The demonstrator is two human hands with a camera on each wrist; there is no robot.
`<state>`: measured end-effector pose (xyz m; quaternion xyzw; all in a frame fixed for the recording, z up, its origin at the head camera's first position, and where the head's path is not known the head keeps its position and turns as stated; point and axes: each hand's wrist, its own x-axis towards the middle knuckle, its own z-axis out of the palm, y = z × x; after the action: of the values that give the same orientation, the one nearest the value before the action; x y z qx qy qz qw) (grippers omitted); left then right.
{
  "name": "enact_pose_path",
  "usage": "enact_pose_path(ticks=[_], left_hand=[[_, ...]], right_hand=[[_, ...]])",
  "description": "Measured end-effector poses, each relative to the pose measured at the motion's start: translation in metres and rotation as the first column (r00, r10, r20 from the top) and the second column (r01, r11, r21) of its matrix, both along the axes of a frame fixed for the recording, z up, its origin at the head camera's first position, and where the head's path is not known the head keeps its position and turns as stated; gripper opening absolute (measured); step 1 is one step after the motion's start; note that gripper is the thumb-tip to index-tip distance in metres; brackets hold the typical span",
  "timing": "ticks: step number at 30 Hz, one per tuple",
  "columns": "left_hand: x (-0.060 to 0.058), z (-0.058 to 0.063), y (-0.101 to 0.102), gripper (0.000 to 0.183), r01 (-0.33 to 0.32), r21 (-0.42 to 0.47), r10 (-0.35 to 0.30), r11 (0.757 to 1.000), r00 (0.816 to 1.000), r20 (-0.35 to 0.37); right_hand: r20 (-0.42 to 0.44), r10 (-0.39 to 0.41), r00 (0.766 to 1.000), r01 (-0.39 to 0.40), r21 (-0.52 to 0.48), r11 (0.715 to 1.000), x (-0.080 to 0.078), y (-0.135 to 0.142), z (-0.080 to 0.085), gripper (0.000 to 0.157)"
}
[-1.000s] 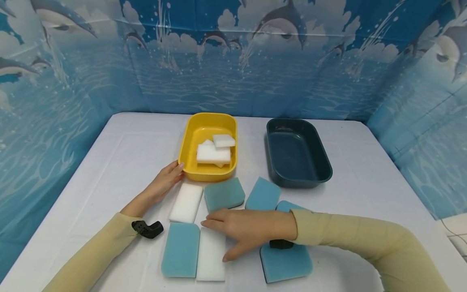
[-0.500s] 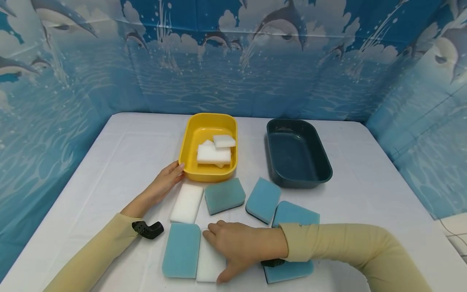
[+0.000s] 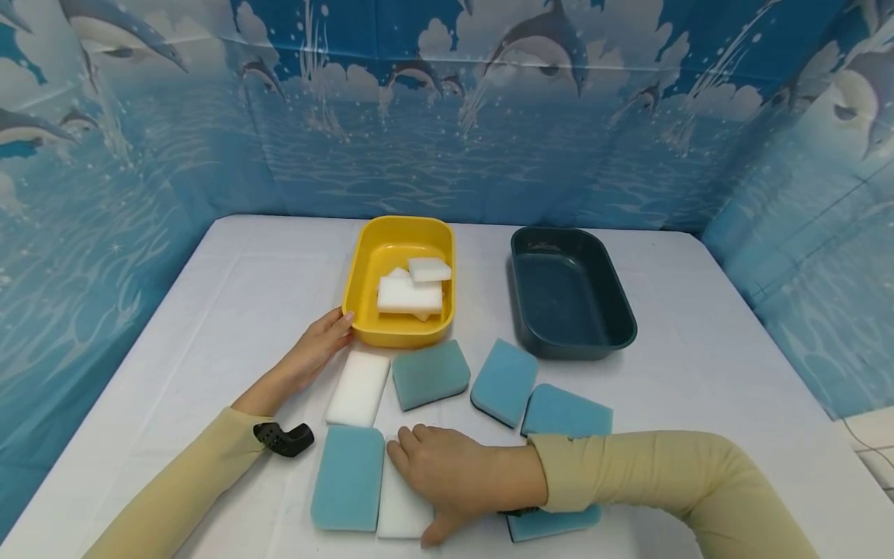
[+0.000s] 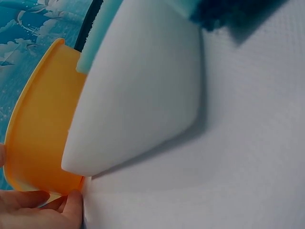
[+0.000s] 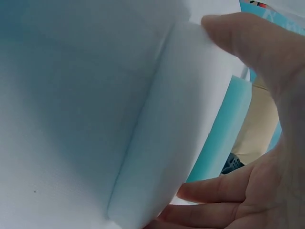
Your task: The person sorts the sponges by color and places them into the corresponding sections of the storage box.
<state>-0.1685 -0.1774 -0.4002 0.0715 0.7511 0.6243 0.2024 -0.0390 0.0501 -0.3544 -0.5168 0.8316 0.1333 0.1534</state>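
Observation:
My left hand (image 3: 317,349) grips the near left corner of a yellow plastic tray (image 3: 354,276); its fingers at the tray wall (image 4: 43,119) show in the left wrist view. Several white sponges (image 3: 408,295) lie piled in that tray. Over another white sponge (image 3: 400,505), flat on the table near the front, is my right hand (image 3: 447,473). It holds this sponge between the thumb at the near end and the fingers towards the far end. In the right wrist view the sponge (image 5: 162,124) stretches between thumb and fingers. The palm side is hidden in the head view.
A blue sponge (image 3: 347,477) lies left of the held one, and a white sponge (image 3: 358,388) behind it. More blue sponges (image 3: 431,374) (image 3: 504,382) (image 3: 566,411) lie across the middle, one (image 3: 555,524) partly under the right forearm. A dark teal tray (image 3: 569,291) stands back right.
My right hand has moved slightly towards the table's front and come down onto the white sponge, the thumb now at its near end. My left hand stays on the yellow tray.

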Motion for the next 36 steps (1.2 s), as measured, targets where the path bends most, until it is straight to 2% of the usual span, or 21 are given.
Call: enact_pose_path(ticks=[8,14,24,31,36], left_hand=[[0.0,-0.001,0.0,0.061,0.015,0.002,-0.015,1.0,1.0,-0.011],[-0.001,-0.001,0.001,0.061,0.006,0.008,-0.005,1.0,1.0,-0.006],[0.0,0.0,0.0,0.062,0.006,-0.001,-0.006,1.0,1.0,-0.005],[0.001,0.0,-0.001,0.062,0.012,0.006,-0.012,1.0,1.0,-0.004],[0.001,0.0,0.0,0.061,0.011,-0.004,-0.011,1.0,1.0,-0.008]], right_hand=[[0.016,0.004,1.0,-0.003,-0.031,1.0,-0.001,0.003,0.002,0.093],[0.021,-0.022,1.0,0.023,-0.059,0.998,-0.003,0.011,0.013,0.092],[-0.002,-0.109,0.994,0.108,-0.088,0.99,-0.007,0.024,0.038,0.093],[0.001,-0.189,0.982,0.189,-0.09,0.978,-0.017,0.027,0.052,0.094],[-0.013,-0.262,0.965,0.255,-0.193,0.948,-0.032,0.03,0.06,0.096]])
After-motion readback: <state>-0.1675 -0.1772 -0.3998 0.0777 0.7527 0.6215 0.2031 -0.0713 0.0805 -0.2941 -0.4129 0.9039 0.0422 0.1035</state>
